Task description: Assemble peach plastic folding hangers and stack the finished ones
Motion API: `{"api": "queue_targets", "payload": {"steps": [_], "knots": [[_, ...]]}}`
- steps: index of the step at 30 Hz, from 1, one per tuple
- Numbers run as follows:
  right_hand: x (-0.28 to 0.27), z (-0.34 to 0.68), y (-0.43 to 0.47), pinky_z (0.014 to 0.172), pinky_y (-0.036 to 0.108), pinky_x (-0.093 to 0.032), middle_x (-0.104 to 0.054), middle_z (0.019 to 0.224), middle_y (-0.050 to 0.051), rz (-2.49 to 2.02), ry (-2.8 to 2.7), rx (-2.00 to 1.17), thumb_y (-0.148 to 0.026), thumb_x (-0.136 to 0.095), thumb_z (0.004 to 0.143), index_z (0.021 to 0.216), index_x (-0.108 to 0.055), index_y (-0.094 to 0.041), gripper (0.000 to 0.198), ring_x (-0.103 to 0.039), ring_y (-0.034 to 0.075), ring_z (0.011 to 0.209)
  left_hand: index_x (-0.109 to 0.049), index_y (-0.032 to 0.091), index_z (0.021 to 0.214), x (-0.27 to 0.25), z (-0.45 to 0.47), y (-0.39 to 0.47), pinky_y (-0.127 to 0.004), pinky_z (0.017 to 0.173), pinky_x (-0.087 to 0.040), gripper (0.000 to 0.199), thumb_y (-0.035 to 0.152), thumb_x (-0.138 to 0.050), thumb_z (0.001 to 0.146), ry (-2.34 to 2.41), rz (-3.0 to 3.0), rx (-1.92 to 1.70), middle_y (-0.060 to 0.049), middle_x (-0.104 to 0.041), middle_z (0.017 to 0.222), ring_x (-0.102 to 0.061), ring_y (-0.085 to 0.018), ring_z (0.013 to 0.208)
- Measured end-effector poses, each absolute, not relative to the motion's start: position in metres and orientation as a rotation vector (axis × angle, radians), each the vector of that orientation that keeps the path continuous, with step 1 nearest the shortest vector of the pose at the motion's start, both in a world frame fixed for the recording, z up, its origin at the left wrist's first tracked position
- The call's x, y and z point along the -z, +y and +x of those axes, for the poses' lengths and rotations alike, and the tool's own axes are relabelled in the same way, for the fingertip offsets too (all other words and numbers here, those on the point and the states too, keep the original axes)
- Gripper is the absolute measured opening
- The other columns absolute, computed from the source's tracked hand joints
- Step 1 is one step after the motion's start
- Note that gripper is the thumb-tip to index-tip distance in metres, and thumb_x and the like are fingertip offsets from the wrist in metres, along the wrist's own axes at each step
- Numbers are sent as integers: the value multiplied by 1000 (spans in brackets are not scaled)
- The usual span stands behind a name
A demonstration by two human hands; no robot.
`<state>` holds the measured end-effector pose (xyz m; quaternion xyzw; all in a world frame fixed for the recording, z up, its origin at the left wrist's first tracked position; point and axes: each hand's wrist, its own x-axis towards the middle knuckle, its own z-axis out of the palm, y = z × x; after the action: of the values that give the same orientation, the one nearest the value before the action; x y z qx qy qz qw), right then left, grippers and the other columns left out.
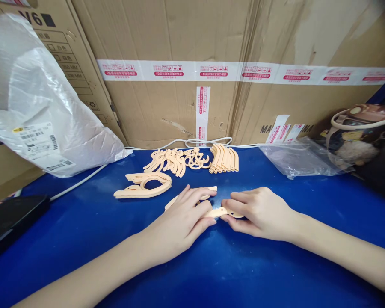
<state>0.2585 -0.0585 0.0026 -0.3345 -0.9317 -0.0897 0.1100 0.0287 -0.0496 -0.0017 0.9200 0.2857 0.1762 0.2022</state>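
My left hand [189,216] lies over a pale beige folding-hanger piece [217,212], with thumb and fingers closed on its near end. Another beige strip [213,188] shows beyond the left fingertips, and more of it is covered by the hand. My right hand [259,214] pinches the right end of the same piece, where a rounded part with a small dark hole [233,213] shows. Both hands rest low over the blue table [192,273]. Beyond the left hand lie folded beige hangers [143,192], stacked together.
Farther back are loose curved arms [167,160], a heap of hooks [197,159] and a neat row of curved arms [224,158]. A white plastic bag [45,98], a black object [13,226], a clear bag [295,158] and cardboard boxes [167,102] surround them. A white cable [80,182] crosses behind.
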Motion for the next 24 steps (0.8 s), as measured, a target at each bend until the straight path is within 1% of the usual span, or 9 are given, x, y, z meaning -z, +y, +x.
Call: {"api": "queue_targets", "payload": {"steps": [3,8,12,14,16,18,20,22,24], "knots": [[-2,259,-58,48,26,-26,-54,62,0,-957,-2726,280,-35,-34,98,81,-64,-17,39,-48,10,49,-56,22,97,2,29,-50,-53,115,-19,20,32,-39,98,799,2564,-492,-7,-46,139,-43,-23,129],[0,261,-56,48,26,-25,-55,61,-1,-879,-2692,318,-36,-36,97,85,-66,-16,38,-46,10,47,-55,22,102,2,29,-50,-52,115,-20,20,32,-38,98,805,2560,-447,-6,-45,140,-42,-22,130],[1,261,-56,48,26,-24,-54,60,-1,-880,-2684,315,-35,-36,97,85,-66,-16,37,-45,10,47,-56,24,105,0,29,-49,-55,114,-19,21,33,-38,98,812,2545,-438,-5,-46,139,-41,-23,131],[1,261,-56,48,26,-23,-54,60,0,-890,-2710,295,-34,-36,97,83,-66,-17,37,-44,10,46,-58,24,101,-1,29,-48,-57,114,-18,20,33,-41,97,820,2536,-431,-5,-47,139,-41,-24,130],[1,262,-56,49,27,-22,-54,60,0,-912,-2748,247,-35,-36,96,79,-64,-17,37,-43,10,46,-59,24,94,-2,28,-47,-59,113,-16,19,34,-44,96,826,2528,-414,-5,-46,140,-41,-25,129],[-2,262,-55,49,27,-22,-55,62,0,-947,-2780,131,-35,-39,96,78,-62,-17,34,-44,10,48,-59,23,90,-3,28,-46,-60,112,-17,20,36,-45,95,836,2505,-408,-5,-45,141,-41,-26,129],[-7,263,-53,51,26,-25,-57,65,-1,-985,-2791,-78,-35,-44,95,81,-62,-18,28,-46,10,52,-59,24,93,-3,28,-46,-58,112,-21,21,38,-44,96,862,2437,-441,-5,-45,140,-41,-26,129],[-14,265,-52,54,24,-29,-57,68,-2,-1023,-2770,-291,-35,-51,93,83,-62,-18,22,-49,11,58,-59,25,98,-3,28,-45,-54,111,-27,21,37,-42,96,891,2337,-507,-5,-47,138,-41,-24,128],[-21,267,-49,62,24,-34,-57,69,-2,-1028,-2753,-432,-35,-58,90,83,-62,-18,19,-51,12,65,-60,26,99,-1,28,-43,-45,104,-41,17,31,-45,94,912,2228,-558,-4,-48,136,-43,-23,127]]}}
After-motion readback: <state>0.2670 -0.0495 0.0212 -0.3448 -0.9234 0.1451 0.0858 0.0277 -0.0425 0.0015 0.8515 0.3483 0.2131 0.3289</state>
